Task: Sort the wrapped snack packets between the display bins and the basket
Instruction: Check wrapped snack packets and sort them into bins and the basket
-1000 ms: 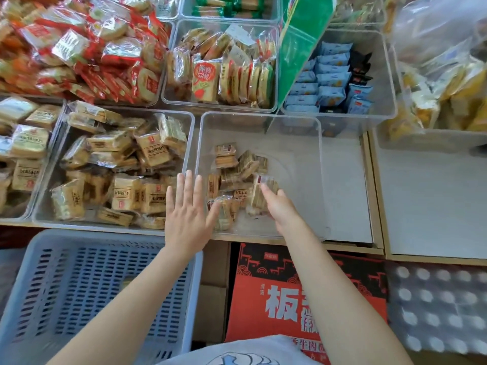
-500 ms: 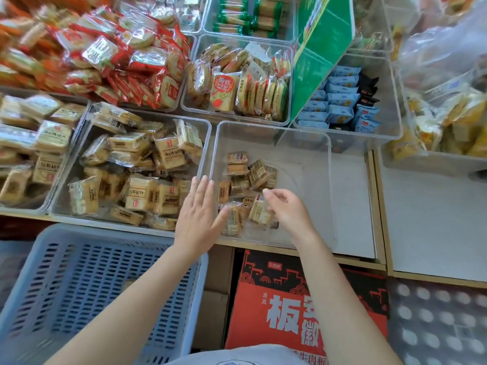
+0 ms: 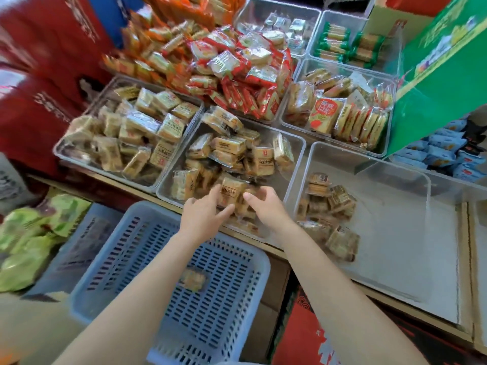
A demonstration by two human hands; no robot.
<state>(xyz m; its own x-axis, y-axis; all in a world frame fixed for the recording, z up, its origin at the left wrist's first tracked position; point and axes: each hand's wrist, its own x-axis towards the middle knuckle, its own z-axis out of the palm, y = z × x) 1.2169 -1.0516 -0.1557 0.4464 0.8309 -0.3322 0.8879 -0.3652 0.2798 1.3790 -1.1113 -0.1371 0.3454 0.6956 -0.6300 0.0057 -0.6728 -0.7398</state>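
Shelf bins [image 3: 300,143] brim; both hands [image 3: 234,206] pinch one tan packet [image 3: 232,192] above basket [image 3: 263,262].

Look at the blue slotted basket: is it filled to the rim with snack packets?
No. The blue basket shows mostly bare slotted floor, with only one wrapped packet visible inside.

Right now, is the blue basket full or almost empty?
Almost empty. In the blue basket only one wrapped packet shows; elsewhere its slotted bottom is bare, though the arms cover part.
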